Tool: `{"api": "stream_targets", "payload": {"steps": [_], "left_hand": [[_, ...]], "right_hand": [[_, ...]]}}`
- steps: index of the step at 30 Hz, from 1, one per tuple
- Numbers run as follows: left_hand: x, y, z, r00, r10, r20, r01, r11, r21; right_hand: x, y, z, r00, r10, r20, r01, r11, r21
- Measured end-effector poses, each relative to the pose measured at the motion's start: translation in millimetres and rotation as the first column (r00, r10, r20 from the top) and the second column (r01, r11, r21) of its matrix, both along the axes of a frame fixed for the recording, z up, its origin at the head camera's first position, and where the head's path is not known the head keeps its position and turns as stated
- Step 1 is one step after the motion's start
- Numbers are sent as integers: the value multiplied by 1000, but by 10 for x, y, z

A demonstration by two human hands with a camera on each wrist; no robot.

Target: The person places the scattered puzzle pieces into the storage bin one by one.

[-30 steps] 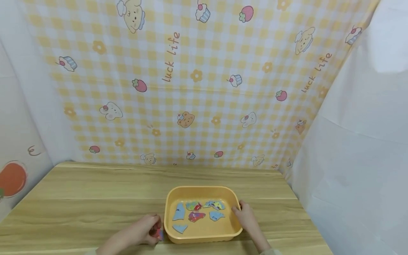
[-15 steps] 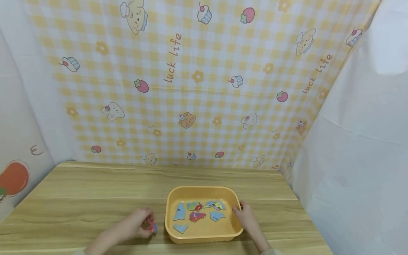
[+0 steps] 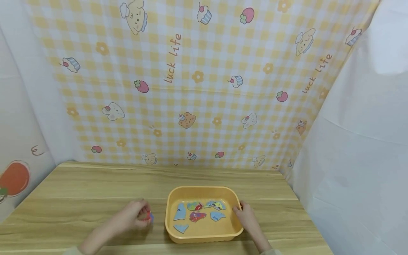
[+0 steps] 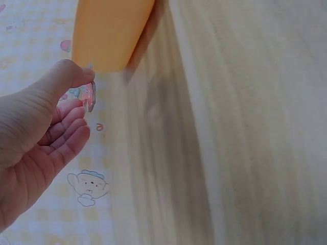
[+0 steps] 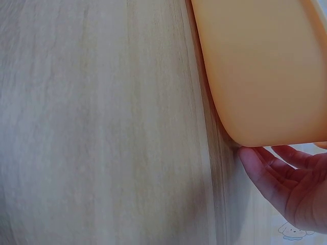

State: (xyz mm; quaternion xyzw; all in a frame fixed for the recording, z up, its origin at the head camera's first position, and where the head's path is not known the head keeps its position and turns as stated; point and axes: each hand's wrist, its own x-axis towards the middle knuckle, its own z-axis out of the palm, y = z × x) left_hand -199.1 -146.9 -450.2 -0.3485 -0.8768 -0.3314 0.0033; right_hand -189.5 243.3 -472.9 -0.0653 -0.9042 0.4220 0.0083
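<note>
In the head view, my left hand is left of the yellow plastic bin, above the table. Its thumb and fingers pinch a small red and blue puzzle piece; the fingers hide part of it. In the left wrist view, the piece shows thin and nearly edge-on at the fingertips. My right hand grips the bin's right side, thumb over the rim. Inside the bin lie several flat pieces, among them a pale blue one, a red and purple one and a green and red one.
The wood-grain table extends to both sides of the bin. A yellow checked cloth with cartoon prints hangs behind it. White sheeting closes off the right side.
My left hand has moved up and left in the head view, away from the bin, still pinching the puzzle piece. The right hand and the bin have stayed in place.
</note>
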Motion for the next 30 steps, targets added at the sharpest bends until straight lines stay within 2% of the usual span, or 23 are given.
{"api": "stream_targets", "payload": {"steps": [3,6,10,15,20,27,30], "left_hand": [[-23,3,56,999,20,-27,-21,1000,-19],[-51,13,111,1000,21,-8,-22,1000,-15],[-96,49,150,999,19,-41,-20,1000,-11],[-142,139,182,995,48,-87,-50,999,-22],[-160,223,252,996,54,-71,-58,997,-45],[-232,309,308,997,17,-71,-21,999,-47],[-239,337,325,999,17,-42,-19,998,-51]], "right_hand": [[-1,1,-5,1000,-5,-1,5,1000,6],[0,1,-10,1000,-5,-4,5,1000,6],[2,1,-22,1000,-7,-10,7,1000,2],[7,4,-38,1000,-10,2,10,1000,7],[14,-1,-34,1000,-10,9,10,1000,18],[2,-2,-21,1000,-27,-2,27,999,24],[-3,-7,-17,1000,-25,0,25,1000,18]]}}
